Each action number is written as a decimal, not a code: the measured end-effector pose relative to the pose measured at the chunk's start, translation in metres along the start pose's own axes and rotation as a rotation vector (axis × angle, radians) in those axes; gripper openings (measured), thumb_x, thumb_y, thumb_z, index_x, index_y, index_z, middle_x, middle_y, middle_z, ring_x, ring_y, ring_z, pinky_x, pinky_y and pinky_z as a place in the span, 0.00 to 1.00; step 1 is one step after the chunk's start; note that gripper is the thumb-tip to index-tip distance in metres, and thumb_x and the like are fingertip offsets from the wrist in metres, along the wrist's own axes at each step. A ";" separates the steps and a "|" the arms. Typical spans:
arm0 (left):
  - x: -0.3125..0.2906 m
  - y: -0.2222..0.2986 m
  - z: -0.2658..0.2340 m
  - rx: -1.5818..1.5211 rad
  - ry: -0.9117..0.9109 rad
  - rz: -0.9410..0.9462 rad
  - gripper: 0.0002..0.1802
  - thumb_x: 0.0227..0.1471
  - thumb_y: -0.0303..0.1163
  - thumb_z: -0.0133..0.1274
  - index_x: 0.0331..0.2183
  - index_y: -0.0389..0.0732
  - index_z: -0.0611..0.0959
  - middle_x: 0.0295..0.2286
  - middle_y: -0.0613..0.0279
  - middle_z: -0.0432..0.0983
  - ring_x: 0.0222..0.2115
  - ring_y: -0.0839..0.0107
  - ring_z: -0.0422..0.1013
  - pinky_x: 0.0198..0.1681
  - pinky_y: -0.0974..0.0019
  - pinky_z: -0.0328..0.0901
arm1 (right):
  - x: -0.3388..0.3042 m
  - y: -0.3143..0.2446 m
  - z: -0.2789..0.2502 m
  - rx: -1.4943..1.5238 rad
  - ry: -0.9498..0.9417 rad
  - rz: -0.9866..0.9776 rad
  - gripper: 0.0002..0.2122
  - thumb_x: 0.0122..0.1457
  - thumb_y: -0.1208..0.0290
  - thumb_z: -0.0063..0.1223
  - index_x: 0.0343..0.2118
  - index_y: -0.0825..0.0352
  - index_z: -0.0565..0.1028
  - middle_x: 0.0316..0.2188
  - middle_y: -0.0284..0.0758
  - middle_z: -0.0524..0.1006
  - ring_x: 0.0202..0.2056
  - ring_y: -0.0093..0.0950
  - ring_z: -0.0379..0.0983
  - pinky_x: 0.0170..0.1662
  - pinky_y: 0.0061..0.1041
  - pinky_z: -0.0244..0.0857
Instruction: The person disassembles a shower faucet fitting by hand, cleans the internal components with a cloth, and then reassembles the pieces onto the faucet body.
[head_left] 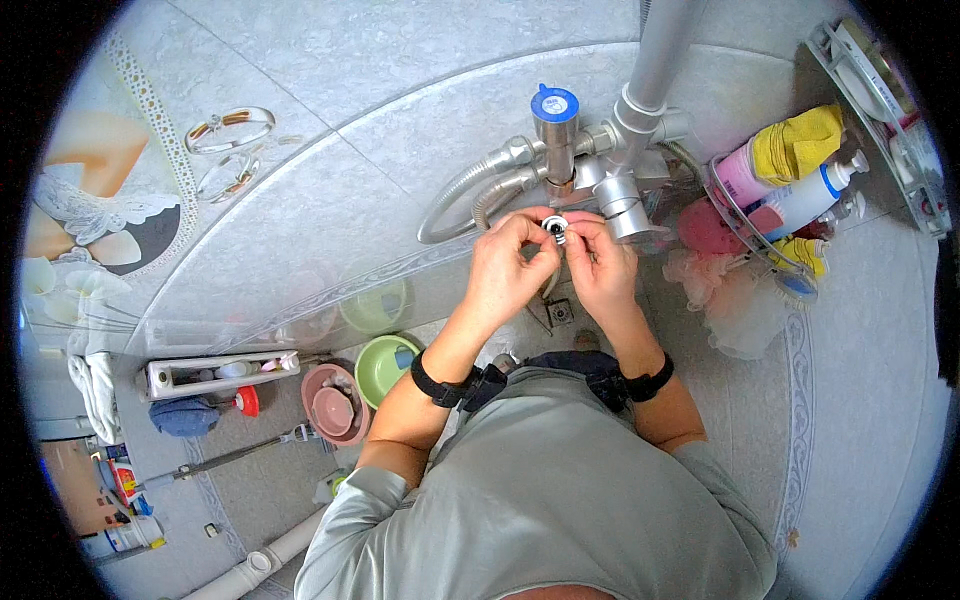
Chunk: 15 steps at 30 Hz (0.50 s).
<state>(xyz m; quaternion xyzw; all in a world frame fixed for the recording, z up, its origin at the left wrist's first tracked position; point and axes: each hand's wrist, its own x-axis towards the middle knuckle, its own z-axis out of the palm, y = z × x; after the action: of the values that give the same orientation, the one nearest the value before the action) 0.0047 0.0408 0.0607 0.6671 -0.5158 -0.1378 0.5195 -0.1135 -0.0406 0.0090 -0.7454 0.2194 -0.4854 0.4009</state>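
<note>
Both hands meet in front of the wall pipes. A small round fitting [556, 228], white-rimmed with a dark middle, is pinched between the fingertips of my left hand [505, 268] and my right hand [604, 270]. Its exact kind is too small to make out. Just above my fingers stands an upright metal fitting [556, 150] with a round blue top [554, 103]. Ribbed metal hoses [470, 185] curve away on its left. Close beyond my right hand is a grey plastic drain pipe [621, 205], partly wrapped by a dark band.
At right, a wire corner rack [745, 215] holds bottles and a yellow cloth [800, 145], with a mesh bath puff [745, 315] below. Green [383, 372] and pink [322, 385] basins, a white rack [222, 374] and a long white pipe [262, 562] lie at left. A floor drain [560, 312] lies beneath my hands.
</note>
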 end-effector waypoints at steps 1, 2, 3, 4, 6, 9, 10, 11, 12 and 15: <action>0.001 0.002 0.000 -0.006 -0.001 -0.019 0.05 0.42 0.24 0.57 0.23 0.34 0.76 0.35 0.56 0.78 0.27 0.76 0.72 0.25 0.74 0.65 | 0.001 -0.003 0.000 -0.019 0.005 -0.018 0.03 0.56 0.80 0.51 0.33 0.73 0.71 0.36 0.40 0.76 0.30 0.25 0.74 0.32 0.21 0.69; 0.001 0.002 0.000 -0.012 -0.001 -0.038 0.05 0.42 0.24 0.57 0.23 0.34 0.76 0.35 0.56 0.78 0.27 0.76 0.72 0.25 0.73 0.65 | 0.002 -0.005 0.001 -0.037 0.010 -0.036 0.03 0.57 0.80 0.50 0.32 0.74 0.71 0.36 0.40 0.77 0.30 0.22 0.74 0.32 0.19 0.69; 0.002 0.002 0.000 -0.002 -0.007 -0.046 0.05 0.42 0.23 0.56 0.23 0.34 0.76 0.35 0.56 0.78 0.26 0.76 0.72 0.26 0.73 0.65 | 0.002 -0.005 0.002 -0.050 0.028 -0.047 0.03 0.57 0.80 0.50 0.32 0.74 0.71 0.36 0.40 0.77 0.30 0.22 0.74 0.32 0.19 0.69; 0.003 0.000 0.000 0.007 -0.014 -0.054 0.05 0.42 0.23 0.56 0.23 0.34 0.76 0.34 0.56 0.78 0.26 0.76 0.71 0.26 0.73 0.65 | 0.003 -0.005 0.003 -0.064 0.046 -0.058 0.03 0.57 0.81 0.50 0.32 0.74 0.71 0.36 0.40 0.77 0.30 0.22 0.75 0.32 0.19 0.69; 0.004 0.001 0.000 0.011 -0.017 -0.076 0.05 0.42 0.24 0.56 0.23 0.34 0.75 0.34 0.56 0.78 0.26 0.77 0.71 0.27 0.73 0.65 | 0.002 -0.007 0.005 -0.072 0.067 -0.033 0.03 0.55 0.80 0.50 0.32 0.73 0.71 0.34 0.41 0.76 0.30 0.26 0.74 0.32 0.23 0.69; 0.005 0.005 0.001 -0.018 -0.009 -0.117 0.05 0.43 0.24 0.55 0.23 0.34 0.75 0.34 0.56 0.78 0.26 0.78 0.70 0.29 0.72 0.65 | 0.004 -0.016 0.007 -0.075 0.083 0.047 0.04 0.54 0.79 0.51 0.32 0.72 0.71 0.32 0.42 0.75 0.29 0.35 0.74 0.32 0.29 0.68; 0.005 0.004 0.001 -0.035 -0.006 -0.136 0.05 0.43 0.24 0.55 0.23 0.34 0.75 0.34 0.56 0.78 0.26 0.78 0.70 0.29 0.72 0.65 | 0.005 -0.020 0.008 -0.087 0.092 0.059 0.04 0.54 0.79 0.51 0.32 0.72 0.71 0.31 0.43 0.76 0.29 0.35 0.74 0.32 0.30 0.68; 0.003 0.003 0.002 -0.052 -0.004 -0.155 0.05 0.43 0.24 0.55 0.24 0.33 0.75 0.34 0.56 0.78 0.26 0.78 0.70 0.29 0.72 0.65 | 0.005 -0.022 0.009 -0.099 0.102 0.072 0.04 0.54 0.79 0.50 0.32 0.72 0.71 0.31 0.43 0.76 0.28 0.36 0.75 0.31 0.30 0.68; 0.003 0.001 0.003 -0.065 0.006 -0.159 0.05 0.44 0.24 0.55 0.24 0.33 0.75 0.34 0.56 0.78 0.27 0.78 0.70 0.30 0.72 0.65 | 0.005 -0.022 0.011 -0.094 0.110 0.090 0.04 0.55 0.78 0.50 0.32 0.72 0.71 0.31 0.43 0.76 0.28 0.36 0.75 0.31 0.30 0.68; 0.002 -0.004 0.007 -0.115 0.020 -0.178 0.05 0.44 0.24 0.54 0.26 0.33 0.75 0.34 0.56 0.77 0.29 0.78 0.69 0.31 0.72 0.65 | 0.005 -0.023 0.013 -0.066 0.117 0.179 0.04 0.55 0.78 0.50 0.32 0.72 0.71 0.30 0.42 0.76 0.28 0.35 0.75 0.30 0.29 0.68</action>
<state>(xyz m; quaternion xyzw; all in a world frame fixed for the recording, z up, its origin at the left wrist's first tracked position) 0.0032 0.0347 0.0550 0.6808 -0.4407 -0.2062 0.5476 -0.1011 -0.0255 0.0277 -0.7061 0.3238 -0.4828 0.4043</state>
